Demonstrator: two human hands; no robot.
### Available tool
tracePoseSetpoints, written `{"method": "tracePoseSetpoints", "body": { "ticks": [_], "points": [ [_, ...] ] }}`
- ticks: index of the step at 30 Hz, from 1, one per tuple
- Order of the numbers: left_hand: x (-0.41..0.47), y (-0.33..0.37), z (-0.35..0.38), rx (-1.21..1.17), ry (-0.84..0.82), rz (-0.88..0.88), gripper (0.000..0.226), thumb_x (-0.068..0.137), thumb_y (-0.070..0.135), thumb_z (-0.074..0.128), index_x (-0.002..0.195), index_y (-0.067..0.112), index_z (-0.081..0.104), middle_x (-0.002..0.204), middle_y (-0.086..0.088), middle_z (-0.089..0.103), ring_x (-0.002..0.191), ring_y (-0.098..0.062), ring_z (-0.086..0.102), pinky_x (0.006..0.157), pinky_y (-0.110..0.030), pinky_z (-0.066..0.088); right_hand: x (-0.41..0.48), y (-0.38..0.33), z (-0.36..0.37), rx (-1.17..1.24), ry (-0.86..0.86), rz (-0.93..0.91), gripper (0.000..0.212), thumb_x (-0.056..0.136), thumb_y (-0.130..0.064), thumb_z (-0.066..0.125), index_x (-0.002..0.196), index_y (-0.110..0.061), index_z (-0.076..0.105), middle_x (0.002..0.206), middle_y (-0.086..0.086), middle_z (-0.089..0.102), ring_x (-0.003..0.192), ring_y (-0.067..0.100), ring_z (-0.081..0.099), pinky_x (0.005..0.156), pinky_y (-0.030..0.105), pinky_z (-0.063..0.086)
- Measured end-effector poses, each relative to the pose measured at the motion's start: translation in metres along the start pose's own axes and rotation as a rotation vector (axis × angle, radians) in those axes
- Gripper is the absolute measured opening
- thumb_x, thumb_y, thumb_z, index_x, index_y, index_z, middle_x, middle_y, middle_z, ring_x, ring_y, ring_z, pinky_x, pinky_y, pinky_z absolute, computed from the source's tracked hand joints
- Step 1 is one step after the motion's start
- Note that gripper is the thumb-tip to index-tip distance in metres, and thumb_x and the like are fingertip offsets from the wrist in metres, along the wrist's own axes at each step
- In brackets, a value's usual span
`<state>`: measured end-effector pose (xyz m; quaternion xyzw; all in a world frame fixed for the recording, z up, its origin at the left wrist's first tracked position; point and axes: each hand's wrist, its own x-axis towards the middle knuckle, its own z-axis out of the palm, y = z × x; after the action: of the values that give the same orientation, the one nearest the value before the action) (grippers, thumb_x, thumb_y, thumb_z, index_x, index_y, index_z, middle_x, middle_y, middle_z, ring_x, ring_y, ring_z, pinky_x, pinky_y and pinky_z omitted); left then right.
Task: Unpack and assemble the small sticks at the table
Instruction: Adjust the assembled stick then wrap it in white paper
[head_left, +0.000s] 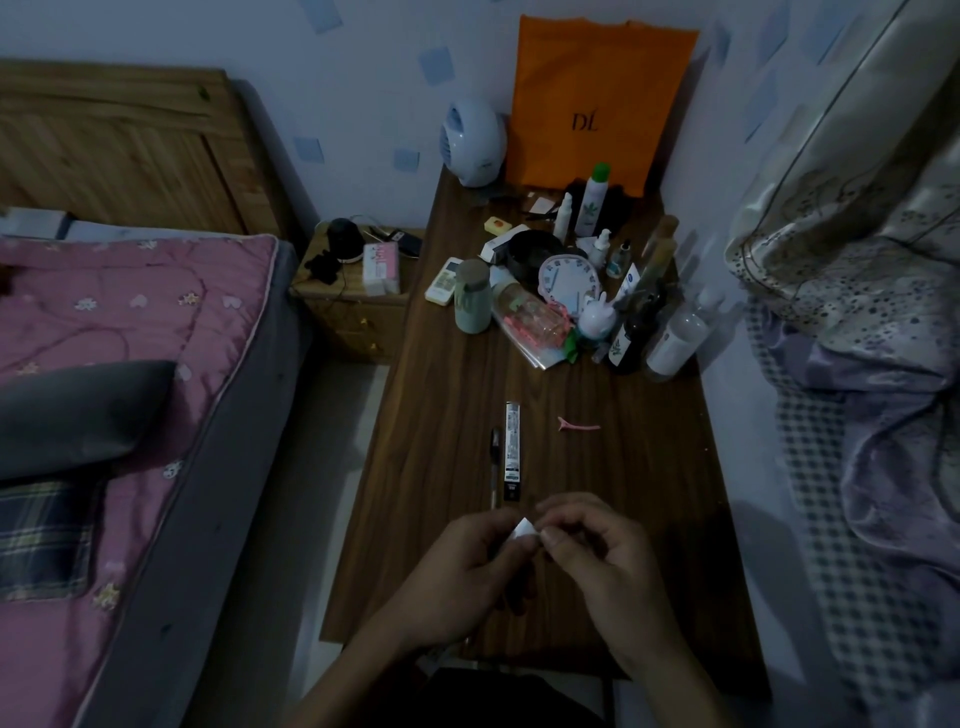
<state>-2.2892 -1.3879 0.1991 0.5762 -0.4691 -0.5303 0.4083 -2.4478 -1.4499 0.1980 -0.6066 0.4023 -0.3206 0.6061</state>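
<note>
Over the near end of the wooden table (447, 519), my left hand (457, 577) and my right hand (597, 551) meet and pinch a small white packet (523, 529) between their fingertips. Only a white corner of the packet shows; the rest is hidden by my fingers. Just beyond my hands lies a long narrow black box (513, 451) with white print, pointing away from me. A thin dark stick (495, 462) lies beside it on the left, parallel to it.
A pink hair clip (579, 426) lies right of the box. Bottles, a clock (569, 278), a cup and a white fan crowd the table's far end before an orange bag (597, 104). A bed stands left, bedding is piled right.
</note>
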Motion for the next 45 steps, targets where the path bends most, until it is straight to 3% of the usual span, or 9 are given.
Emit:
{"method": "tracePoseSetpoints", "body": {
  "ticks": [8,13,18,21,24,27,32,36,45],
  "points": [
    [0.001,-0.002,0.002,-0.068,-0.046,-0.095,0.019,0.096,0.024,0.055,0.102,0.011,0.067,0.077,-0.008,0.069,0.07,-0.021,0.067,0.066,-0.039,0.055,0.001,0.005,0.0,-0.061,0.123,0.057,0.04,0.084,0.004,0.071,0.088,-0.035,0.069,0.09,-0.005,0.073,0.086,0.008,0.071,0.071,0.017,0.055],
    [-0.002,-0.005,0.002,-0.042,-0.051,-0.172,0.02,0.098,0.024,0.053,0.086,0.019,0.067,0.065,0.002,0.066,0.062,-0.013,0.066,0.057,-0.026,0.051,0.006,0.008,-0.006,0.013,0.249,0.112,0.046,0.084,-0.001,0.072,0.113,-0.036,0.06,0.091,-0.005,0.074,0.088,0.006,0.071,0.066,0.018,0.054],
    [-0.002,-0.008,0.007,-0.079,-0.029,-0.221,0.026,0.1,0.026,0.048,0.08,0.02,0.062,0.051,0.007,0.055,0.044,-0.007,0.052,0.045,-0.019,0.042,0.003,0.009,-0.003,0.036,0.206,0.085,0.032,0.088,-0.005,0.07,0.091,-0.036,0.074,0.095,-0.01,0.073,0.089,0.007,0.07,0.066,0.02,0.057],
    [-0.001,-0.008,0.008,-0.104,0.001,-0.214,0.025,0.1,0.026,0.047,0.082,0.018,0.063,0.052,0.006,0.053,0.044,-0.008,0.05,0.044,-0.019,0.041,0.003,0.006,-0.002,0.108,0.141,0.003,0.015,0.087,-0.017,0.065,0.088,-0.025,0.079,0.095,-0.004,0.07,0.091,0.01,0.07,0.074,0.019,0.055],
    [0.0,-0.006,0.009,-0.123,0.006,-0.205,0.025,0.099,0.028,0.048,0.084,0.017,0.064,0.053,0.007,0.053,0.044,-0.007,0.05,0.044,-0.018,0.041,0.004,0.009,-0.001,0.15,0.137,0.017,0.026,0.09,-0.025,0.056,0.082,-0.016,0.079,0.096,-0.005,0.067,0.093,0.012,0.067,0.077,0.019,0.051],
    [0.0,-0.003,0.01,-0.118,-0.003,-0.186,0.027,0.099,0.028,0.048,0.087,0.009,0.063,0.054,0.007,0.052,0.045,-0.008,0.051,0.045,-0.02,0.042,0.006,0.01,0.0,0.081,0.13,-0.01,0.025,0.091,-0.024,0.055,0.08,-0.021,0.078,0.093,-0.005,0.066,0.087,0.008,0.066,0.074,0.017,0.05],
    [0.0,0.003,0.011,-0.134,-0.018,-0.17,0.027,0.101,0.022,0.046,0.091,0.001,0.06,0.056,0.003,0.051,0.046,-0.008,0.05,0.047,-0.022,0.043,0.005,0.006,0.0,-0.019,0.174,-0.091,0.016,0.086,-0.039,0.058,0.081,-0.034,0.073,0.088,-0.008,0.065,0.082,0.008,0.065,0.066,0.015,0.052],
    [0.001,0.008,0.009,-0.133,-0.031,-0.148,0.026,0.101,0.023,0.046,0.091,0.003,0.06,0.058,0.004,0.051,0.047,-0.007,0.051,0.047,-0.02,0.042,0.004,0.006,0.001,0.056,0.215,-0.124,0.009,0.087,-0.027,0.062,0.082,-0.031,0.07,0.087,-0.004,0.067,0.081,0.007,0.065,0.067,0.015,0.053],
    [0.003,0.002,0.011,-0.074,-0.014,-0.147,0.025,0.1,0.025,0.047,0.089,0.006,0.059,0.054,0.009,0.051,0.044,-0.006,0.047,0.045,-0.017,0.039,0.008,0.006,-0.004,0.287,0.247,0.092,0.014,0.085,-0.033,0.066,0.098,-0.033,0.071,0.093,-0.007,0.071,0.09,0.013,0.068,0.075,0.029,0.053]
  ]
}}
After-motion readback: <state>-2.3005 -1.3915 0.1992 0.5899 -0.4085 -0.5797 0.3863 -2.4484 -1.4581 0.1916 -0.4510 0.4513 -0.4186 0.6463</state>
